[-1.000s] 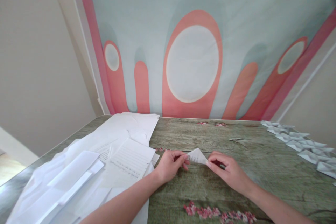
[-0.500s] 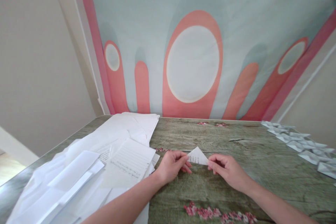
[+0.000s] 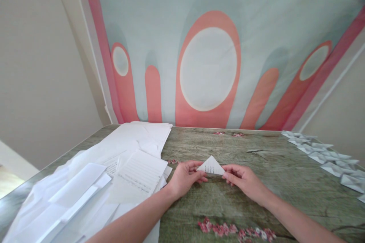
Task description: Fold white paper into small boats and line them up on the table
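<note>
Pinching the small white folded-paper triangle (image 3: 211, 165) by its two lower corners, your left hand (image 3: 186, 177) and right hand (image 3: 244, 180) hold it point-up over the green-brown wood-patterned tabletop (image 3: 188, 212), between the loose white paper pile (image 3: 139, 133) and the grey-white folded-paper row (image 3: 330, 156).

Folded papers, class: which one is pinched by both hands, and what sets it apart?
The small triangle with dark writing, its lower corners between the left hand and right hand. The folded shapes in the row at right lie untouched.
</note>
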`<state>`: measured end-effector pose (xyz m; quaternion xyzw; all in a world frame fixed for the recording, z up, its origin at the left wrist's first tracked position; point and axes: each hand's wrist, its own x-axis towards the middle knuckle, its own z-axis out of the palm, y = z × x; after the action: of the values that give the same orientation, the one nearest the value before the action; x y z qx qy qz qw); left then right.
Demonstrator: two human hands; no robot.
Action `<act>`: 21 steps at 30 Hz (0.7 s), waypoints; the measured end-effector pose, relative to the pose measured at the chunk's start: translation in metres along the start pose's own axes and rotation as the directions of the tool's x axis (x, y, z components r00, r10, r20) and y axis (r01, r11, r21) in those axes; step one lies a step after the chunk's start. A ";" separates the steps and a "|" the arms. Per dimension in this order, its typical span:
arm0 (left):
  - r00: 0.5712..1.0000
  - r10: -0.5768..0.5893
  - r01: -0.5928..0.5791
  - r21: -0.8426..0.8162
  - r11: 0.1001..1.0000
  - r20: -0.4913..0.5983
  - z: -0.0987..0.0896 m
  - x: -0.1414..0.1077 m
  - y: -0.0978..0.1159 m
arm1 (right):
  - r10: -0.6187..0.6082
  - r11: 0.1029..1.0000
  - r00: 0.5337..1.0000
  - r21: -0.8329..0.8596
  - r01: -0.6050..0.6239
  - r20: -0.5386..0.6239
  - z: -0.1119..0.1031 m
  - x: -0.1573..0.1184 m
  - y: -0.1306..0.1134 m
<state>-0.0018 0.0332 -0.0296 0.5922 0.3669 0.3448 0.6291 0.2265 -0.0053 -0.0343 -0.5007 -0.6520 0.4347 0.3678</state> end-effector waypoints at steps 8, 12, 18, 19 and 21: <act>0.964 0.267 -0.243 0.386 0.890 -0.011 0.001 -0.008 0.008 | 0.022 0.999 0.997 0.031 -0.020 -0.071 0.003 0.002 0.001; 0.922 0.388 -0.318 0.584 0.747 0.005 -0.003 -0.010 0.009 | 0.004 1.000 0.998 0.001 -0.004 -0.068 0.004 0.001 0.002; 0.936 0.352 -0.271 0.683 0.678 0.021 -0.004 -0.010 0.006 | -0.077 0.996 0.992 -0.058 0.072 -0.099 0.011 -0.004 -0.002; 0.938 0.345 -0.267 0.694 0.669 0.028 -0.004 -0.010 0.006 | -0.084 0.995 0.990 -0.070 0.076 -0.111 0.012 -0.005 -0.003; 0.939 0.341 -0.277 0.704 0.654 0.053 -0.002 -0.013 0.007 | -0.097 0.991 0.987 -0.104 0.084 -0.131 0.016 -0.008 -0.008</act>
<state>-0.0098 0.0239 -0.0219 0.8247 0.3901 0.3057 0.2725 0.2113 -0.0172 -0.0330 -0.5164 -0.6682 0.3500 0.4055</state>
